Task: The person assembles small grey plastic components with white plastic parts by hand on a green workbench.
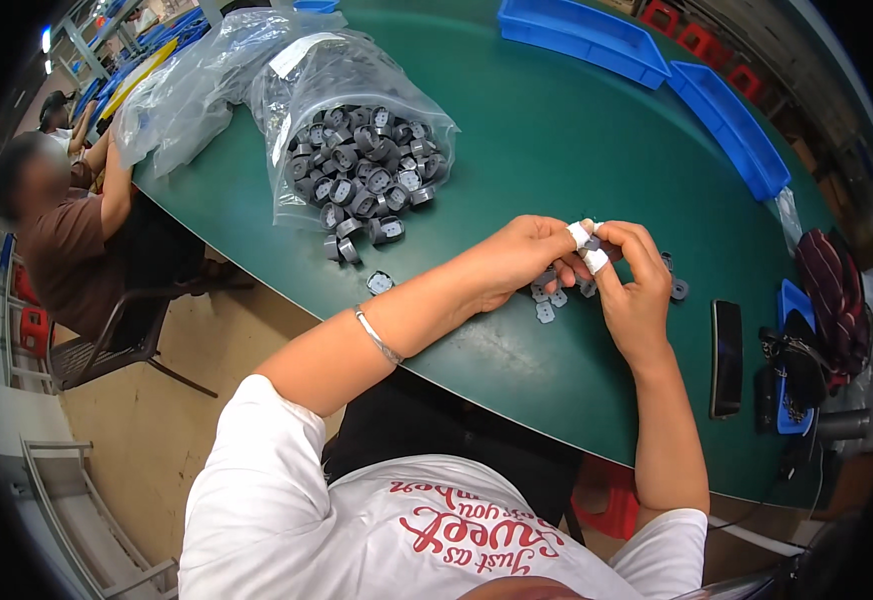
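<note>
My left hand [529, 255] and my right hand [638, 282] meet over the table, fingertips pinched together around a small dark grey part [590, 243]. Fingers cover most of that part, so its exact shape is hidden. White tape wraps some of the fingertips. Just below the hands lie several small flat light grey pieces [545, 312]. Beyond my right hand sits a dark grey round part [679, 290]. One more flat piece [380, 283] rests beside my left forearm. Further left, a clear plastic bag [287, 185] spills many dark grey round parts [362, 170] onto the table.
Two long blue trays [722, 128] line the far right of the green table [517, 130]. A dark phone [727, 358] lies right of my arm, near a small blue tray [795, 300] and a maroon striped cloth [833, 295]. At the left another person [67, 240] sits.
</note>
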Available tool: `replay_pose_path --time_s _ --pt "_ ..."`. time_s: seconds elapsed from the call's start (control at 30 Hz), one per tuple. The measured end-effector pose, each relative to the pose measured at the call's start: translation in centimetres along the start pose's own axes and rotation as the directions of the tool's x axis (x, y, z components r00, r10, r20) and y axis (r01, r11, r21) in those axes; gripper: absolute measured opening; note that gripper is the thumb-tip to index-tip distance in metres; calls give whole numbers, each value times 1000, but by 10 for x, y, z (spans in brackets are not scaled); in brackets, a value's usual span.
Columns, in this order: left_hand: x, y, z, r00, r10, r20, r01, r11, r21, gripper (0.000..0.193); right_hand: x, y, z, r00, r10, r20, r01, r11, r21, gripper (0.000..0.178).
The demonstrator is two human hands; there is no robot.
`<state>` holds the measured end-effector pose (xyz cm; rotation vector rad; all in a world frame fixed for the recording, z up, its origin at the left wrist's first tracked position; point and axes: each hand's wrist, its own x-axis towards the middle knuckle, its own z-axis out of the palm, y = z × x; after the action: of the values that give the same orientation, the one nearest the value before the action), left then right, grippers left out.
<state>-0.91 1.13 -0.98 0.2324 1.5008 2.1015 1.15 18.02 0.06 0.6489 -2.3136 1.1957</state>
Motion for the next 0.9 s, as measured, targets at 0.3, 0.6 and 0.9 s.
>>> replay_pose_path --time_s 0.3,0.6,0.9 --pt "0 -1 0 994 58 91 -57 998 -4 31 0 7 -6 974 -222 51 228 949 -219 23" --pt "-1 1 5 946 307 -101 -283 939 195 35 2 12 -8 909 385 160 -404 718 566 27" --pt "-5 -4 10 843 538 7 -442 685 579 31 0 19 -6 878 395 269 -456 525 719 23"
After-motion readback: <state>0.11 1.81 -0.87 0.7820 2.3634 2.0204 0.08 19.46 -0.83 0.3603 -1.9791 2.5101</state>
